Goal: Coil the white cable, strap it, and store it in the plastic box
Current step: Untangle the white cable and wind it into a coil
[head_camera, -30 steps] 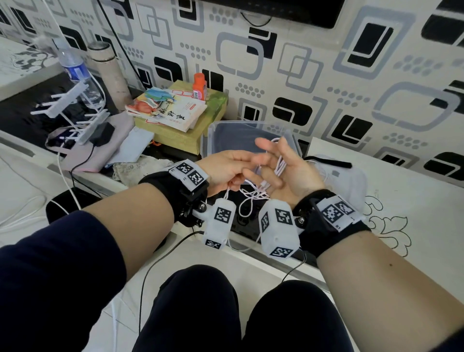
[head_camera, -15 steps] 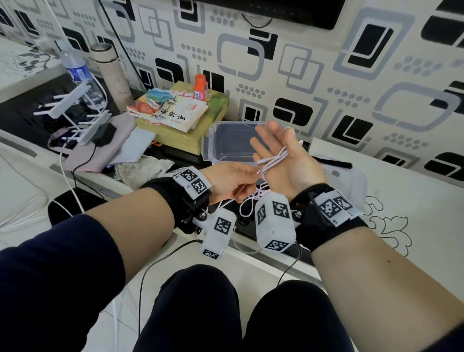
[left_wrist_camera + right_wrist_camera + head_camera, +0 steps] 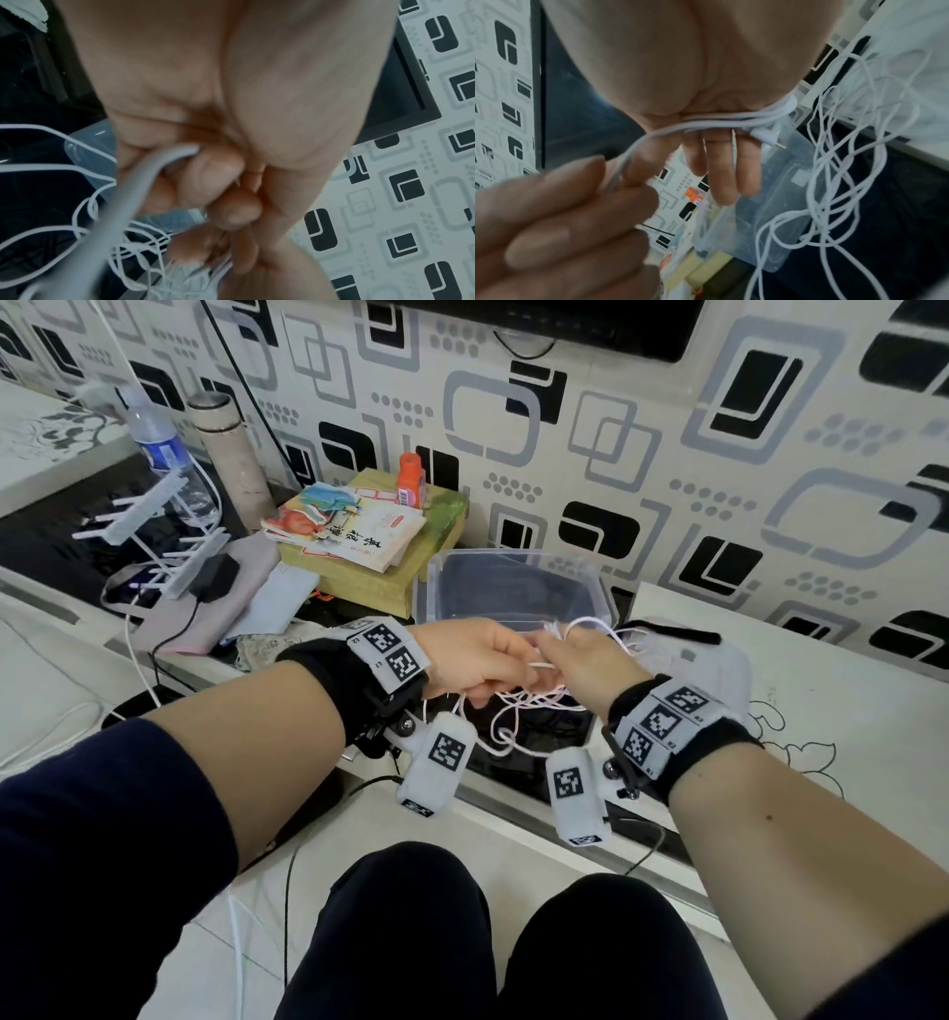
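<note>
The white cable (image 3: 731,119) is wound in several turns round the palm of my right hand (image 3: 583,660), whose fingers (image 3: 721,174) point straight out. Its plug end (image 3: 767,139) lies at the edge of that palm. My left hand (image 3: 493,667) pinches the running strand (image 3: 164,160) with curled fingers, close against the right hand. The rest of the cable hangs below both hands in a loose tangle (image 3: 513,716). Just beyond the hands stands the clear plastic box (image 3: 436,588), without its lid. A black strap (image 3: 667,633) lies on the white table to the right.
The box lid (image 3: 719,670) lies under the strap on the white table (image 3: 847,721). Left of the box are a yellow-green box with books (image 3: 359,531), an orange bottle (image 3: 411,480), a flask (image 3: 231,444), a water bottle (image 3: 159,449) and a white rack (image 3: 149,516). My knees are below.
My right hand has turned from palm up to back up and dropped slightly. The left hand has carried the strand round it and now sits tight against it.
</note>
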